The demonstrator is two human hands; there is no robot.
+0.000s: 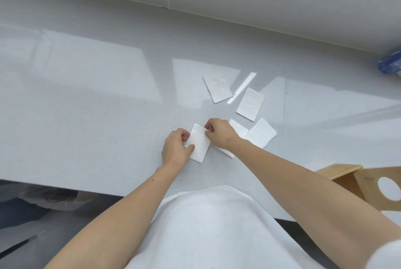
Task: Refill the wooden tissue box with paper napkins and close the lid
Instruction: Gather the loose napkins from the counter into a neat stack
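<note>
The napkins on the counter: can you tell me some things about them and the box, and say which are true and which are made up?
1. Both hands are on one folded napkin. True: the left hand and the right hand both touch it.
2. The wooden box sits far left on the counter. False: it is at the right edge, near the right forearm.
3. The lid has a round hole. True.
4. All the napkins are already in the box. False: several more lie loose on the counter, like one farther back.
5. A red bottle stands by the wall. False: only a blue thing shows at the right edge.
</note>
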